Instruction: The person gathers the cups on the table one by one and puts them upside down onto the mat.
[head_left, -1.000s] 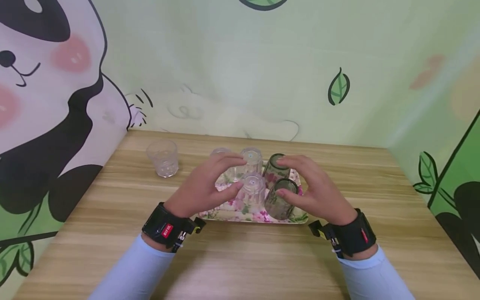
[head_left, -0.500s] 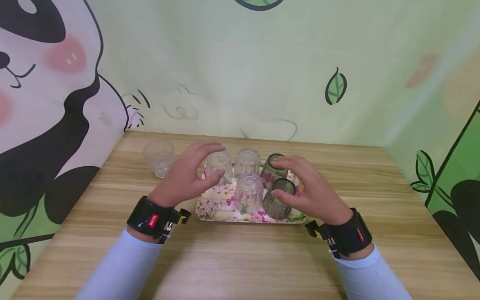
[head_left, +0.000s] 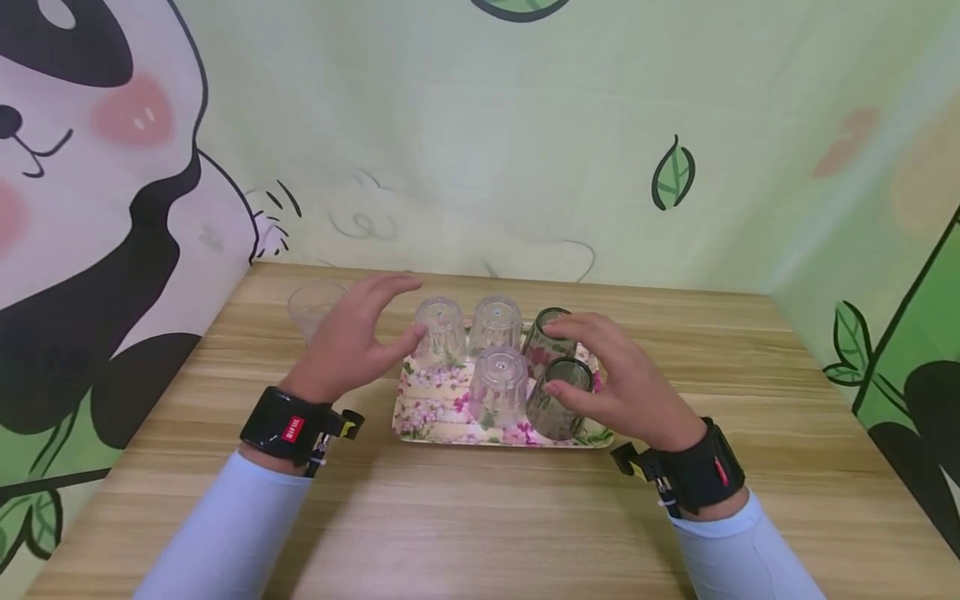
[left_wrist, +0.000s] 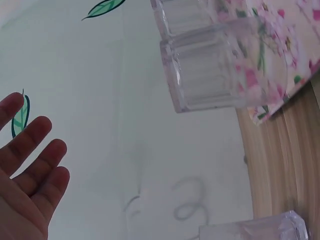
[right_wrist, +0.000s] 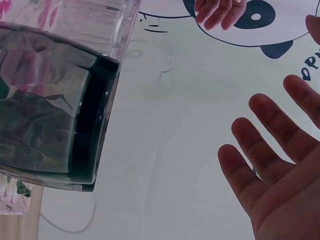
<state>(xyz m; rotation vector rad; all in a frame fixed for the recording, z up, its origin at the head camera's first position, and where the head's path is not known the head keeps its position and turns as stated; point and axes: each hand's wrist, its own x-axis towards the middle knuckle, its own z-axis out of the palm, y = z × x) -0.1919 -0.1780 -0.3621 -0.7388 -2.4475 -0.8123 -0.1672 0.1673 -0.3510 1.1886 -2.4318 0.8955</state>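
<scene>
Three clear glasses stand upside down on a floral tray (head_left: 431, 421): one at the back left (head_left: 440, 333), one beside it (head_left: 497, 321) and one in front (head_left: 498, 390). Two smoky green glasses, rear (head_left: 538, 354) and front (head_left: 551, 410), are upside down on its right side. My left hand (head_left: 351, 337) hovers left of the tray, fingers spread, holding nothing. It partly hides another clear glass (head_left: 307, 310) on the table. My right hand (head_left: 622, 385) hovers beside the green glasses; in the right wrist view its straight fingers (right_wrist: 255, 155) are apart from the green glass (right_wrist: 45, 110).
The wooden table (head_left: 480, 517) runs back to a printed cloth wall (head_left: 480, 167) with a panda and leaves. Each wrist wears a black strap with a small camera, the left strap (head_left: 277, 425) and the right strap (head_left: 701, 467).
My left hand has moved left, from over the clear glasses on the tray towards the clear glass on the table, now partly covering it. My right hand has stayed nearly still.
</scene>
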